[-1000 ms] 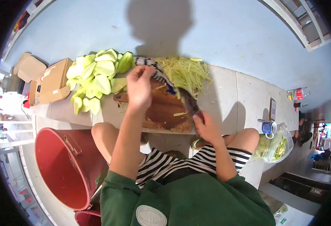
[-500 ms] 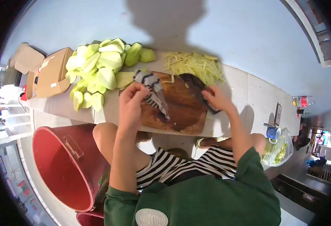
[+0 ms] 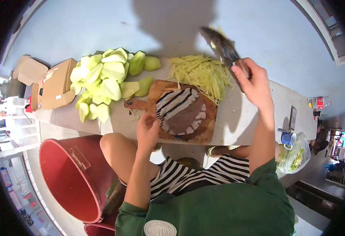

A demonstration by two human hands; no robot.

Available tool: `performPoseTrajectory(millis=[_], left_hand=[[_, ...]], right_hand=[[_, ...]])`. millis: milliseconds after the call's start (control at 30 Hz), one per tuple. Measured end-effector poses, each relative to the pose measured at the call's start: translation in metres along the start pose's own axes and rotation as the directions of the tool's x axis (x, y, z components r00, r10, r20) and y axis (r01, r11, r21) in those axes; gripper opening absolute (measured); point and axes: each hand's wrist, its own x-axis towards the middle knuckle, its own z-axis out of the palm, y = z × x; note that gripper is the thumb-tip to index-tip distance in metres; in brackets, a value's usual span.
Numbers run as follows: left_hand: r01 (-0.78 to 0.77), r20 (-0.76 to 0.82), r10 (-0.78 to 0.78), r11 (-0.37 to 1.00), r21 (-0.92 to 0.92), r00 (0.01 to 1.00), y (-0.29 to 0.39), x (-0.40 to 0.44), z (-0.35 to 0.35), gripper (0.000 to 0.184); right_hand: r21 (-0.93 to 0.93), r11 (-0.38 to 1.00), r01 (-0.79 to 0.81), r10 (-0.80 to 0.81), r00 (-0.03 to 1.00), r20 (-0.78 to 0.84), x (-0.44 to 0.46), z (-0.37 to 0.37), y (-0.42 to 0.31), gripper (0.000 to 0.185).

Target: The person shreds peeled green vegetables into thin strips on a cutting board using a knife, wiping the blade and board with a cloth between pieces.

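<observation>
A black-and-white striped cloth (image 3: 180,106) lies spread over the wooden cutting board (image 3: 208,128), with a brownish patch showing across its middle. At the cloth's near left edge, my left hand (image 3: 148,129) pinches the fabric. My right hand (image 3: 253,80) is raised off to the right, wrapped round the handle of a knife (image 3: 222,45). The knife's broad dark blade points up and left, with pale bits stuck to it. Just beyond the board is a heap of pale green shredded strips (image 3: 200,74).
Peeled green fruit pieces (image 3: 111,70) are piled at the back left, beside a cardboard box (image 3: 54,84). A large red bin (image 3: 70,177) stands at lower left. To the right are a phone (image 3: 293,118), a blue-and-white mug (image 3: 287,138) and a plastic bag (image 3: 296,159).
The cloth, bunched and hanging from my left hand before, is now spread over the board. My right hand has lifted the knife up and away to the right.
</observation>
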Motion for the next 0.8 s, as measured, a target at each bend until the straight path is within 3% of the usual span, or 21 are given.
performPoseTrajectory(millis=[67,133,167,200,233,300,333,367,400,433,467,533,567,600,633,667,800], left_hand=[[-0.045,-0.016,0.047,0.993,0.112,0.999,-0.004,-0.002,0.0,0.015],[0.027,-0.04,-0.027,1.0,-0.006,0.999,0.004,-0.003,0.008,0.016],[0.018,-0.031,-0.019,1.0,-0.003,0.999,0.005,-0.004,0.013,0.016],[-0.081,-0.025,0.083,0.993,0.088,0.996,0.005,-0.005,0.019,0.017],[-0.186,-0.007,0.191,0.966,0.181,0.982,0.006,-0.003,0.024,0.019],[-0.354,0.006,0.38,0.858,0.373,0.925,0.003,-0.002,0.034,0.021],[-0.421,0.093,0.432,0.771,0.479,0.897,0.018,-0.008,0.037,0.031],[-0.395,0.102,0.399,0.776,0.492,0.911,0.017,-0.018,0.041,0.031],[-0.494,0.137,0.514,0.665,0.56,0.847,0.021,-0.019,0.049,0.038],[-0.598,0.165,0.654,0.523,0.607,0.739,0.032,-0.004,0.062,0.046],[-0.608,0.169,0.662,0.516,0.604,0.73,0.04,0.003,0.071,0.046],[-0.7,0.383,0.721,0.196,0.687,0.578,0.049,0.012,0.084,0.065],[-0.703,0.386,0.721,0.194,0.685,0.575,0.051,0.018,0.091,0.065],[-0.722,0.467,0.707,0.089,0.687,0.531,0.051,0.027,0.098,0.068],[-0.735,0.544,0.684,-0.017,0.678,0.486,0.052,0.034,0.104,0.071],[-0.711,0.601,0.612,-0.088,0.698,0.514,0.052,0.04,0.109,0.073],[-0.708,0.694,0.534,-0.228,0.668,0.483,0.061,0.066,0.126,0.079]], right_hand=[[0.197,0.98,0.006,0.029,0.985,-0.17,-0.019,-0.003,-0.011,0.033],[0.31,0.946,0.094,-0.005,0.961,-0.276,-0.027,0.042,0.024,0.028],[0.142,0.987,0.078,-0.04,0.967,-0.253,-0.022,0.064,0.037,0.028],[-0.01,1.0,-0.026,0.026,0.999,-0.041,-0.015,0.081,0.057,0.032],[-0.008,1.0,-0.03,0.029,0.998,-0.061,-0.027,0.093,0.071,0.032],[-0.178,0.984,-0.006,-0.006,0.998,-0.064,-0.032,0.107,0.081,0.033],[-0.172,0.985,0.016,-0.027,0.998,-0.065,-0.019,0.099,0.065,0.033],[-0.153,0.987,-0.057,0.06,0.998,0.018,-0.031,0.091,0.05,0.031],[-0.141,0.982,-0.13,0.143,0.985,0.092,-0.042,0.084,0.037,0.029],[-0.143,0.983,-0.117,0.129,0.989,0.076,-0.038,0.078,0.034,0.029],[-0.226,0.972,-0.064,0.083,0.994,0.076,-0.043,0.074,0.031,0.028],[-0.311,0.95,-0.018,0.045,0.996,0.081,-0.055,0.069,0.031,0.028],[-0.323,0.945,0.051,-0.038,0.998,0.046,-0.059,0.067,0.034,0.029],[-0.338,0.934,0.118,-0.122,0.992,0.011,-0.063,0.066,0.036,0.032],[-0.339,0.934,0.116,-0.121,0.993,0.008,-0.067,0.065,0.037,0.032],[-0.347,0.926,0.15,-0.161,0.987,-0.002,-0.071,0.064,0.038,0.033],[-0.39,0.897,0.207,-0.223,0.975,0.004,-0.085,0.062,0.05,0.04]])
